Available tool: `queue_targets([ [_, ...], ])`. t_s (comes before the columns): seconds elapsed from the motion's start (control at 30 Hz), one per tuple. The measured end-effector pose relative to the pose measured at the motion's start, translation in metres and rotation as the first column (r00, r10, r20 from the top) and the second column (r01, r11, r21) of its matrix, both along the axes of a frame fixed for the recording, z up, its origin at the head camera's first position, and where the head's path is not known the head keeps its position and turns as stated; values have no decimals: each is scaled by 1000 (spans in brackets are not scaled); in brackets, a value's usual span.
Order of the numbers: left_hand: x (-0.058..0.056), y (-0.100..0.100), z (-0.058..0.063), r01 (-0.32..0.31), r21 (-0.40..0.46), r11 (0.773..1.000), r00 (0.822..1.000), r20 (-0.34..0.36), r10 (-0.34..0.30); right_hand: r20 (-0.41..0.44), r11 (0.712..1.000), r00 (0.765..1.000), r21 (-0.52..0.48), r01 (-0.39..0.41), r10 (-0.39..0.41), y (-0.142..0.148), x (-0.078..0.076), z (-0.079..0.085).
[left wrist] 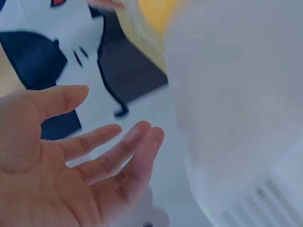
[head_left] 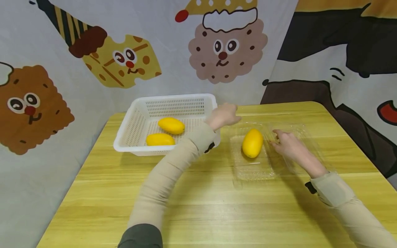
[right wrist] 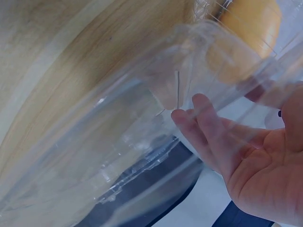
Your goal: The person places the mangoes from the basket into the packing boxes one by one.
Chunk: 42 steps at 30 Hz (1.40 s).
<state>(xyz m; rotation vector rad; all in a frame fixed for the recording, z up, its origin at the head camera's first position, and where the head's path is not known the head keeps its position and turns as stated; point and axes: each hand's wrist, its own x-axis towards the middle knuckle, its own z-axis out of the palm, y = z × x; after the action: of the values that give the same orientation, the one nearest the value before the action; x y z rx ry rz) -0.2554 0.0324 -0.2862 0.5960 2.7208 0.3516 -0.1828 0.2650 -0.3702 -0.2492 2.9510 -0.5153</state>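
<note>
A yellow mango (head_left: 252, 143) lies in the base of a clear plastic clamshell box (head_left: 255, 174). The box's lid (head_left: 298, 129) is folded out to the right. My right hand (head_left: 291, 146) is at the lid, near the hinge side; through the clear plastic (right wrist: 118, 137) its fingers (right wrist: 213, 127) show fairly straight. Whether they touch it is hard to tell. Over the right rim of a white basket (head_left: 167, 99) is my left hand (head_left: 224, 115), holding nothing, with fingers (left wrist: 106, 158) loosely bent. Inside the basket are two more mangoes, one behind (head_left: 171, 125) and one in front (head_left: 160, 139).
The wooden table (head_left: 217, 206) carries the basket on the left and the box on the right. Behind its far edge hangs a cloth (head_left: 173, 75) with cartoon biscuit prints. My left forearm (head_left: 167, 175) crosses the basket's front right corner.
</note>
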Motion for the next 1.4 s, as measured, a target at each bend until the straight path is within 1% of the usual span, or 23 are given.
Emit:
queue_targets([
  [0.1,-10,-21,7,-14,3,1000,999,-51,14,10,1000,1000,4,2,-2,0,0,1],
  [0.2,-20,-43,11,-36,-1,999,997,-73,36,20,1000,1000,7,9,-9,1,-1,1],
  [0.3,-31,-63,13,-59,-33,998,995,-80,56,28,1000,1000,9,12,-13,1,-1,1],
  [0.37,-38,-76,13,-70,-64,995,995,-73,66,27,1000,1000,11,14,-14,0,-1,1],
  [0.5,-50,-100,9,-94,-126,988,996,-9,94,11,1000,1000,13,8,-9,0,0,1],
  [0.53,-53,-106,7,-110,-131,985,993,27,115,6,1000,1000,14,7,-7,0,0,0],
  [0.6,-56,-118,3,-139,-144,980,985,84,152,1,1000,1000,14,3,-3,0,1,0],
  [0.67,-59,-129,-2,-167,-158,973,972,141,189,2,1000,1000,13,0,0,1,1,0],
  [0.7,-60,-134,-5,-175,-169,970,968,153,201,5,1000,1000,11,1,-1,1,1,0],
  [0.77,-59,-143,-11,-202,-179,963,955,183,235,10,1000,1000,8,1,-2,1,1,0],
  [0.8,-59,-147,-13,-204,-198,959,951,191,242,14,1000,1000,7,2,-2,2,1,0],
  [0.87,-56,-153,-16,-230,-213,949,940,203,274,17,1000,1000,5,5,-5,2,1,0],
  [0.97,-47,-159,-18,-289,-212,934,920,208,332,20,1000,1000,4,5,-5,3,1,1],
  [1.03,-38,-161,-19,-323,-202,925,913,193,361,22,1000,1000,1,7,-7,3,1,1],
  [1.1,-29,-163,-21,-334,-198,921,918,155,366,23,1000,1000,0,7,-7,3,0,2],
  [1.13,-24,-163,-23,-323,-200,925,928,124,351,26,1000,1000,0,9,-9,3,0,2],
  [1.17,-20,-164,-24,-327,-191,925,931,103,350,26,1000,1000,1,10,-10,4,0,2],
  [1.23,-13,-165,-28,-302,-202,932,948,34,315,26,1000,1000,5,10,-10,4,0,2],
  [1.33,-8,-167,-32,-262,-210,942,965,-48,258,22,1000,1000,11,13,-13,3,0,2],
  [1.4,-7,-167,-34,-245,-222,944,969,-74,234,15,1000,1000,14,10,-10,3,0,2],
])
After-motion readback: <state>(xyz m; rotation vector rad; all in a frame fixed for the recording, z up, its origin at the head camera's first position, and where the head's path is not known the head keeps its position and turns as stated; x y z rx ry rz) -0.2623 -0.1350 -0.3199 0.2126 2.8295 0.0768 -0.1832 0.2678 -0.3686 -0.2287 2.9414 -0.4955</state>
